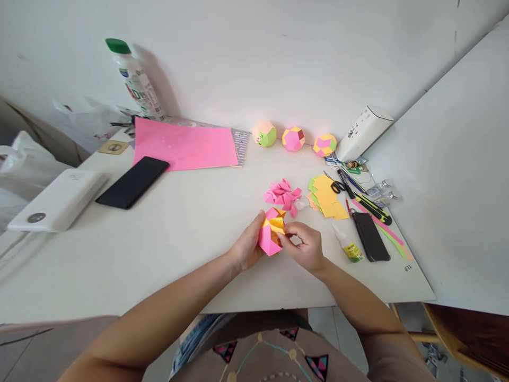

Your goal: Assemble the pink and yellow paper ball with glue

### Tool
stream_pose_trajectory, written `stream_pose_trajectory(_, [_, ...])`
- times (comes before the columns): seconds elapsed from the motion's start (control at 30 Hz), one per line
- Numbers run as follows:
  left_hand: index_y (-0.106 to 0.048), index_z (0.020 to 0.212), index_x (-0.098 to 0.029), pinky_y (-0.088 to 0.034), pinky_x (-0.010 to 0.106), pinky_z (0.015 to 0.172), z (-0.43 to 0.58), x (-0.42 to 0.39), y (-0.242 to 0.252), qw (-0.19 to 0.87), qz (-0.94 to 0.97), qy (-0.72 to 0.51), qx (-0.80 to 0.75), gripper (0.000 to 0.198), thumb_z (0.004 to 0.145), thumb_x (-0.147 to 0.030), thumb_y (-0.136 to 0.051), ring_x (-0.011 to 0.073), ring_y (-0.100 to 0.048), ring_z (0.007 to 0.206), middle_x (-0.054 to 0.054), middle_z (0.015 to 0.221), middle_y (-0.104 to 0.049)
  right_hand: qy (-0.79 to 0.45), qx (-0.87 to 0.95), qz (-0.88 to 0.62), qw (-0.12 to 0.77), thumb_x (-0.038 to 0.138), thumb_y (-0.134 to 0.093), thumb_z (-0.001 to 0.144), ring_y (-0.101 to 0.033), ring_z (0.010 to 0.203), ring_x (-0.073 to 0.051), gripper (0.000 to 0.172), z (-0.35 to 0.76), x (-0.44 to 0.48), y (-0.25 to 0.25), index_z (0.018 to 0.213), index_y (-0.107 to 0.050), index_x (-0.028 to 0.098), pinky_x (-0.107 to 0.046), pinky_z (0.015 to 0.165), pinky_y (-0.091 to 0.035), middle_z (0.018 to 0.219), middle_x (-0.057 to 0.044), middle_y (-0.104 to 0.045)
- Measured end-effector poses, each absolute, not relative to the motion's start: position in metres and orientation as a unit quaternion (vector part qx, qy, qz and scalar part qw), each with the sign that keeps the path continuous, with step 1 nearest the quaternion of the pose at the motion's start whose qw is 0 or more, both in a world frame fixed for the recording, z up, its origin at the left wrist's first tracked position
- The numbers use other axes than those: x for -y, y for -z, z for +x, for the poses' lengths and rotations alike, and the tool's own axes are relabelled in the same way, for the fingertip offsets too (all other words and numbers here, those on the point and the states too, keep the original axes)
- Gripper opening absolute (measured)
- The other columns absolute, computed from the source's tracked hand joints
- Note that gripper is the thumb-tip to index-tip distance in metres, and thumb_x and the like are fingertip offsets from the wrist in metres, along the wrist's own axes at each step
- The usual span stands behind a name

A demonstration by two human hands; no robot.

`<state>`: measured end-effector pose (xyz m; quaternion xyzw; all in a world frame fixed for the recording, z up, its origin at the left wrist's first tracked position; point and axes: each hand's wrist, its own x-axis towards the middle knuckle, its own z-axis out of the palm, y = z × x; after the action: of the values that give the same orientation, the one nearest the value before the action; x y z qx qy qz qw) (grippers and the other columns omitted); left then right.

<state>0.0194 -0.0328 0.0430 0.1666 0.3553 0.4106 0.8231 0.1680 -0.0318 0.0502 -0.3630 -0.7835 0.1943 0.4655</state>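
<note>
A partly built paper ball (269,237) of pink and yellow folded faces is held above the front of the white table. My left hand (248,246) is closed around its left side, the thumb at the top edge. On the other side, my right hand (305,245) pinches a yellow paper flap (278,223) at the ball's open right side; its fingertips partly cover the flap. Just beyond the ball lies a pile of pink folded paper pieces (281,194). Yellow, green and peach paper pieces (326,196) are stacked to the right of that pile.
Three finished paper balls (293,139) stand along the wall. To the right are scissors (338,186), a glue bottle (349,245), a utility knife (373,209) and a black case (370,236). Pink sheets (185,144), a phone (133,182), a white power bank (59,200) and a green-capped bottle (135,79) occupy the left.
</note>
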Motion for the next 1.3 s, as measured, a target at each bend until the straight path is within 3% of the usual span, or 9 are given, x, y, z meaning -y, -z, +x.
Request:
stream_pose_trajectory(0.37, [-0.061,0.109,-0.016,-0.050,0.034,0.075,0.0184,0.0327,-0.0428,0.845,0.169,-0.381,-0.335,0.052,0.090,-0.057,-0.035,0.0235,-0.065,0.088,0.012,0.102,-0.068,-0.154,0.785,-0.355,0.484,0.005,-0.059,0.077,-0.063,0.064,-0.013,0.014,0.1714,0.0282,-0.0441,0.076,-0.057,0.019,-0.026,0.059,-0.054,0.073,-0.003,-0.067])
stream_pose_trajectory(0.67, [-0.063,0.097,-0.014,-0.051,0.027,0.066,0.0192,0.0323,-0.0448,0.842,0.138,-0.388,-0.349,0.049,0.092,-0.053,-0.033,0.0164,-0.065,0.071,0.008,0.084,-0.069,-0.134,0.806,-0.319,0.480,0.004,-0.056,0.078,-0.062,0.063,-0.013,0.015,0.1720,0.0280,-0.0424,0.079,-0.059,0.020,-0.025,0.057,-0.054,0.073,-0.003,-0.067])
stream_pose_trajectory(1.0, [-0.063,0.099,-0.015,-0.050,0.032,0.075,0.0192,0.0327,-0.0398,0.824,0.153,-0.408,-0.362,0.050,0.089,-0.057,-0.038,0.0231,-0.066,0.087,0.011,0.094,-0.070,-0.161,0.815,-0.304,0.467,0.006,-0.055,0.079,-0.060,0.060,-0.012,0.016,0.1717,0.0298,-0.0441,0.081,-0.060,0.021,-0.024,0.054,-0.052,0.072,-0.003,-0.067])
stream_pose_trajectory(1.3, [-0.063,0.100,-0.014,-0.049,0.035,0.073,0.0198,0.0326,-0.0382,0.807,0.177,-0.429,-0.365,0.053,0.086,-0.060,-0.042,0.0259,-0.066,0.087,0.012,0.091,-0.070,-0.212,0.799,-0.324,0.460,0.011,-0.060,0.079,-0.055,0.054,-0.011,0.010,0.1677,0.0322,-0.0521,0.074,-0.060,0.020,-0.023,0.050,-0.047,0.065,-0.002,-0.065])
